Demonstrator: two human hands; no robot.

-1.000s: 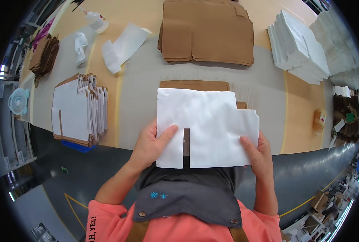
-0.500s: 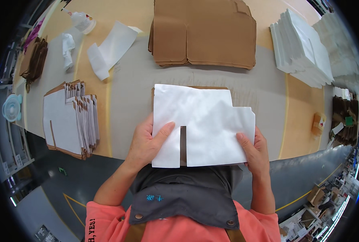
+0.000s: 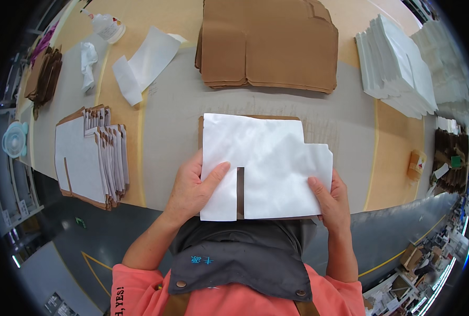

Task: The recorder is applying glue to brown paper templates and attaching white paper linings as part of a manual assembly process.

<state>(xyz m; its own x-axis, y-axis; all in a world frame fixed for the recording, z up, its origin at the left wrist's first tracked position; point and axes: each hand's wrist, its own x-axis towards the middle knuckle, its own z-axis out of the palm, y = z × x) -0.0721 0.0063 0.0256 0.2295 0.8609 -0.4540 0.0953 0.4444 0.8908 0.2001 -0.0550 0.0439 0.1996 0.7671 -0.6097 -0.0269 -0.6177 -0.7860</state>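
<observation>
1. Grey-covered worktable (image 3: 163, 152) is seen from above; at its left, a stack of white-faced brown panels (image 3: 78, 158) is fanned near the front edge, with a white paper strip (image 3: 153, 58) lying beyond it.
2. By the left hand (image 3: 191, 185), the left side of a white notched sheet (image 3: 276, 163) is gripped, thumb on top, fingers tucked behind.
3. Held at the table's near edge, over a brown panel (image 3: 201, 132) whose rim is exposed at the left, the sheet is judged light, thin and flexible, perhaps slightly slippery; creasing seems likeliest beside the slot, so it is best held by both side edges. Its face is bright white and gently rippled, with a narrow slot cut up from the lower edge and a step cut from the upper right corner.
4. By the right hand (image 3: 333, 199), the right edge is pinched; whether the brown panel is also caught cannot be told.
5. Farther right, white sheets (image 3: 397, 66) are stacked.
</observation>
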